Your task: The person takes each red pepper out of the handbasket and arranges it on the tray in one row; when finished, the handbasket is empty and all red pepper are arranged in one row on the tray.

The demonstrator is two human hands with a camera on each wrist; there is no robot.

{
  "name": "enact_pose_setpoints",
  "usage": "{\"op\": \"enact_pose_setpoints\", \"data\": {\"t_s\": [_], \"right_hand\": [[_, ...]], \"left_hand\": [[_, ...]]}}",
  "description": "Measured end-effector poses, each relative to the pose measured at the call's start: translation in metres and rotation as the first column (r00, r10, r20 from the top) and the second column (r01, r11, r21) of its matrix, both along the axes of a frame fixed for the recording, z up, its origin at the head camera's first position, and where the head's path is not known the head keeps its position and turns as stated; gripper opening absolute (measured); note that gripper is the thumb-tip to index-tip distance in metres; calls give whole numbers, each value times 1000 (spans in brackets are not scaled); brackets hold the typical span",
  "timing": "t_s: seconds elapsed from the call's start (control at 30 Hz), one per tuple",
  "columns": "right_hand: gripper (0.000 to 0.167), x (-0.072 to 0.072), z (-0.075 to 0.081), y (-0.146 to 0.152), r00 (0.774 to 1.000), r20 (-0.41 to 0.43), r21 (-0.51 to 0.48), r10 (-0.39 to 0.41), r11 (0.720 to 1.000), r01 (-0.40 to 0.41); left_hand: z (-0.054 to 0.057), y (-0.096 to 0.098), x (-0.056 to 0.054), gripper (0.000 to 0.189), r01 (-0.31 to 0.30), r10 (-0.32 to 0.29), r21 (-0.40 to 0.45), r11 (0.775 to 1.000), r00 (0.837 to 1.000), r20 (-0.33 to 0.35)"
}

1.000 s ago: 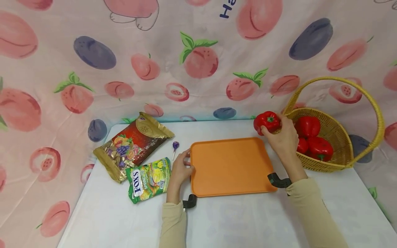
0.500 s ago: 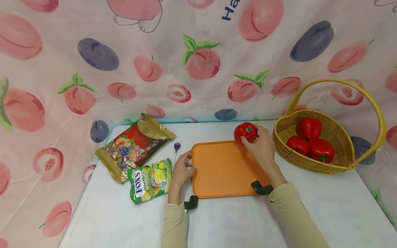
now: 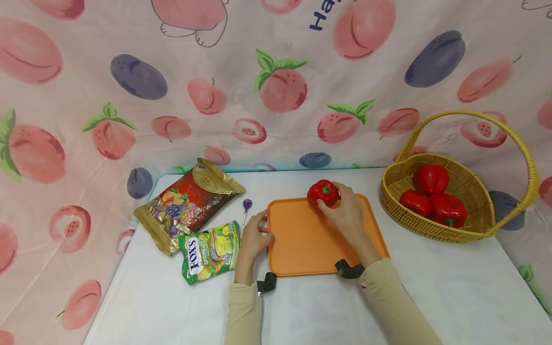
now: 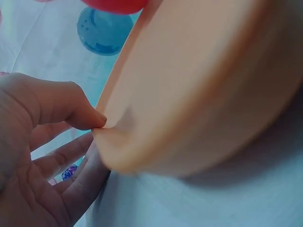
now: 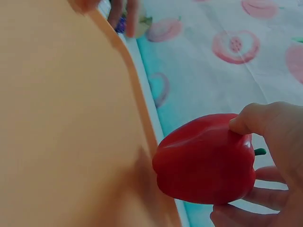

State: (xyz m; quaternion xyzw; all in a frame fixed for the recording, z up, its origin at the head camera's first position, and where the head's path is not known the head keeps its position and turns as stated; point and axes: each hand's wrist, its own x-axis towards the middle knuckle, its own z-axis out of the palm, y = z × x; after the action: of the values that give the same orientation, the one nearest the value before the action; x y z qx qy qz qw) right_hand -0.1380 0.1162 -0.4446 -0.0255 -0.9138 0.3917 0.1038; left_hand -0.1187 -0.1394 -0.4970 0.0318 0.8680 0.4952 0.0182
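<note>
My right hand (image 3: 346, 214) holds a red bell pepper (image 3: 323, 193) over the far part of an orange tray (image 3: 316, 244). In the right wrist view the thumb lies on the pepper's (image 5: 208, 161) upper side and the fingers reach round its stem end. At the tray's left rim is my left hand (image 3: 254, 239). The left wrist view has its thumb on top of the rim of the tray (image 4: 156, 90) and its fingers against the outer side, pinching it.
Right of the tray stands a yellow wicker basket (image 3: 483, 201) with three red peppers inside. On the left lie a brown-gold candy bag (image 3: 189, 206), a green Fox's candy bag (image 3: 211, 251) and a purple lollipop (image 3: 247, 205). A patterned cloth (image 3: 276, 129) hangs behind.
My right hand has carried the red bell pepper left, from beside the basket to over the tray. The left hand has stayed at the tray's left rim.
</note>
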Motion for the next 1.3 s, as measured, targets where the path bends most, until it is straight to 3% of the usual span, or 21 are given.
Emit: {"op": "enact_pose_setpoints", "data": {"t_s": [0.47,0.7,1.3], "right_hand": [[66,1,-13,-31,994,-22,-49,109,993,-110],[70,-3,-18,-40,973,-1,-73,229,971,-228],[64,-13,-16,-51,922,25,-27,385,923,-385]], "left_hand": [[0,0,-1,72,-11,11,14,1000,1000,17],[-1,1,-1,71,-8,8,-28,1000,1000,7],[-2,1,-2,66,-14,15,-33,999,999,40]]}}
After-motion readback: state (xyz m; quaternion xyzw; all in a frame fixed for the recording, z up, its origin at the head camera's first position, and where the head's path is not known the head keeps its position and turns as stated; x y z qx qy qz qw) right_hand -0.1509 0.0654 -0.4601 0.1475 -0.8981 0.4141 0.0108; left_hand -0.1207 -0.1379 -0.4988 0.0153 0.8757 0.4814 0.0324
